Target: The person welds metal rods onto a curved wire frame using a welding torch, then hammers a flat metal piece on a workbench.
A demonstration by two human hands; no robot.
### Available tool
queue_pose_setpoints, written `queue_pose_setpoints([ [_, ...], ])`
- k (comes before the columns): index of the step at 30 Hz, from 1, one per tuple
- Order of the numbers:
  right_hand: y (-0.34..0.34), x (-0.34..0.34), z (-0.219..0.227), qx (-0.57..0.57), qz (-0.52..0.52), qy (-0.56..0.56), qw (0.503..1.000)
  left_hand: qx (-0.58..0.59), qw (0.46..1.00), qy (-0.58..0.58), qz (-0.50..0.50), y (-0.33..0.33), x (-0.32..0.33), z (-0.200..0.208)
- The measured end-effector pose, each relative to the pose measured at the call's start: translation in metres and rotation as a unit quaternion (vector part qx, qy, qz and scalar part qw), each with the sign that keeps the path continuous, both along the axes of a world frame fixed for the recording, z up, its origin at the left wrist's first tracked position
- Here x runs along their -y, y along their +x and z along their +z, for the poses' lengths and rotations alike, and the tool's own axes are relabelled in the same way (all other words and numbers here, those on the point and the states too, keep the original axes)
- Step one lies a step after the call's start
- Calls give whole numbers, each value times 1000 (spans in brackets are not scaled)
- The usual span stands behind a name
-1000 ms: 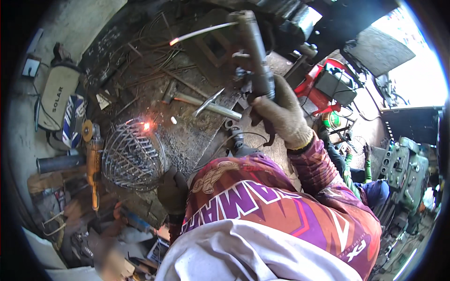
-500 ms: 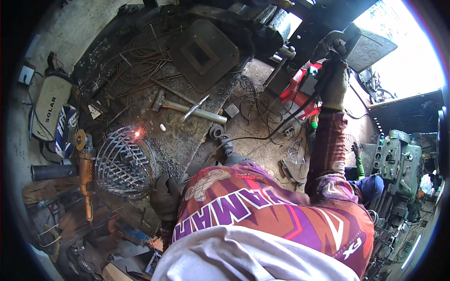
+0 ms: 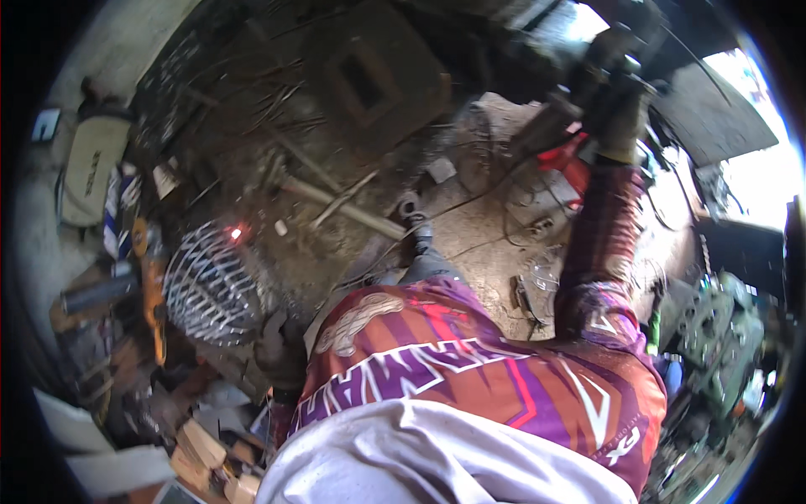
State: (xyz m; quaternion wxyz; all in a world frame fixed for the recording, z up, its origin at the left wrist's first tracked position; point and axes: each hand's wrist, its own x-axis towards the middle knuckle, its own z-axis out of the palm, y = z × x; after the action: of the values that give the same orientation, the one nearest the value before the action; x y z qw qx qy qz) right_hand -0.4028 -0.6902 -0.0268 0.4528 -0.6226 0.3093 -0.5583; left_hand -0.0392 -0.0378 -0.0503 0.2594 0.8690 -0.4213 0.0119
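Right hand (image 3: 617,126): gloved, raised at 1 o'clock, grip closed on a dark tool (image 3: 558,118).
Left hand (image 3: 281,357): gloved, 8 o'clock beside wire basket (image 3: 206,281); grip unclear.

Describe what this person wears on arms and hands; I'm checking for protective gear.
The right hand wears a tan work glove. The right sleeve is long, purple and maroon, patterned, with white markings near the shoulder. The left hand wears a dark glove; its sleeve is mostly hidden.
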Motion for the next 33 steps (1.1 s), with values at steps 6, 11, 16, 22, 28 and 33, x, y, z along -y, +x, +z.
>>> queue_pose_setpoints([
  [6, -19, 44, -49, -63, -58, 68, 994, 49, 998, 32, 20, -7, 39, 45],
  [11, -11, 55, -73, -119, -80, 80, 986, -4, 999, 31, 39, -7, 34, 38],
  [16, -5, 51, -92, -181, -100, 71, 976, 5, 999, 18, 41, -10, 37, 41],
  [22, -11, 43, -102, -244, -135, 57, 959, -7, 999, 7, 44, -11, 42, 43],
  [28, -11, 22, -106, -319, -181, 15, 930, 34, 998, 4, 56, -13, 40, 40],
  [33, 2, -49, -103, -449, -310, -123, 829, 18, 998, 13, 52, -10, 39, 43],
])
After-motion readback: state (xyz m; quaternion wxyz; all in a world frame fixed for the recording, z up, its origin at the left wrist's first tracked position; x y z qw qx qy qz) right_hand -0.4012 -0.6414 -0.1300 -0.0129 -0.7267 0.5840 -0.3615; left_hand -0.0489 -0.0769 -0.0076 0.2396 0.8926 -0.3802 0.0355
